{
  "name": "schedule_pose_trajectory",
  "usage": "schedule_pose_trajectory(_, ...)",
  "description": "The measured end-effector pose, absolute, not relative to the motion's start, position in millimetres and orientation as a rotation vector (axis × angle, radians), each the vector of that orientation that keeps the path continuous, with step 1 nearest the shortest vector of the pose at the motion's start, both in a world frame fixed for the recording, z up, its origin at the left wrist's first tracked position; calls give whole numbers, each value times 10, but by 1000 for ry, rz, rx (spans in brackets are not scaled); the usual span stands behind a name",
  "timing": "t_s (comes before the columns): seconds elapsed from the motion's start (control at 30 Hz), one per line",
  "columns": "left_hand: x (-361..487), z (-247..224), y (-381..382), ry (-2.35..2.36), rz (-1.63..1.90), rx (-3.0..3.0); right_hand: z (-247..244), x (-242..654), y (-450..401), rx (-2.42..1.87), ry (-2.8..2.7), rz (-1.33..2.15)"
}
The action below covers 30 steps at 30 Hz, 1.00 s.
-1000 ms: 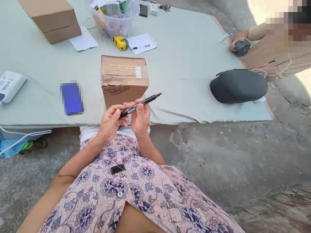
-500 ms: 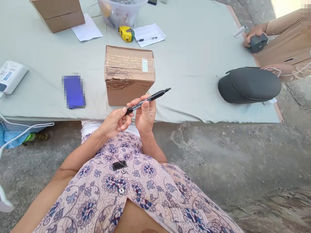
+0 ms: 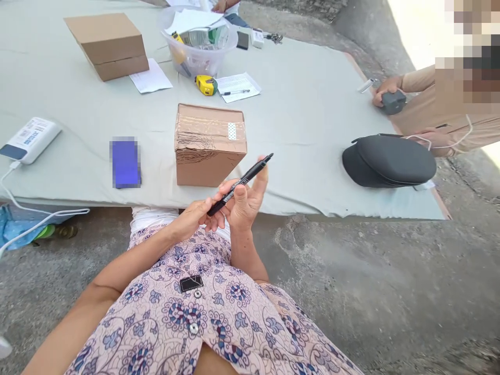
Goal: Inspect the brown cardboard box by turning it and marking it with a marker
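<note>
A black marker pen (image 3: pixel 239 183) is held slantwise in front of my body, its tip pointing up and to the right. My left hand (image 3: pixel 194 214) grips its lower end between thumb and fingers. Its middle rests in my right hand (image 3: pixel 247 204), thumb on the near side and one finger raised along the tip end. Just beyond the pen, on the cloth-covered table, stands a brown cardboard box (image 3: pixel 207 169). Its top carries clear tape, a dotted white sticker (image 3: pixel 232 131) and dark scribbled lines toward the left front.
To the left are a blurred blue-screened device (image 3: pixel 125 162) and a white power bank (image 3: pixel 33 139). Farther back are another box (image 3: pixel 113 47), a plastic tub (image 3: pixel 199 60), a tape measure (image 3: pixel 205 85) and paper. At right, a black case (image 3: pixel 390 160) sits near another person's hand (image 3: pixel 386 91).
The view has tilted up, showing more of the table's far side. The marker stands a little steeper, and a finger of my right hand has lifted toward its tip.
</note>
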<state>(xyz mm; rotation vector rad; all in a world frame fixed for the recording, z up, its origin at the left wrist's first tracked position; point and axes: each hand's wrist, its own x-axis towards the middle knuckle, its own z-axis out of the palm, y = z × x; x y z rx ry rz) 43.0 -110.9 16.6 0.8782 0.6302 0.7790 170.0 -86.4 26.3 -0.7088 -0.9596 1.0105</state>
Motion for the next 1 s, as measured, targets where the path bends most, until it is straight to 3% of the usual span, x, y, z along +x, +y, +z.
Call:
schedule_pose_trajectory(0.13, 375, 34, -1060, 870, 1039, 870, 325, 1841, -894, -621, -1064, 946)
schedule_pose_trajectory(0.33, 151, -31, -886, 1163, 1631, 815, 390, 1702, -1015, -410, -1129, 1233)
schedule_pose_trajectory(0.57, 63, -176, -837, 1183, 1576, 765, 154, 1563, -1067, -494, -1240, 1426)
schedule_pose_trajectory(0.83, 41, -308, -779, 1254, 1619, 787, 342, 1389, -1077, -756, -1226, 1183)
schedule_pose_trajectory(1.0, -8, -204, -850, 1321, 1947, 971, 385, 1348, -1027, -805, -1300, 1111)
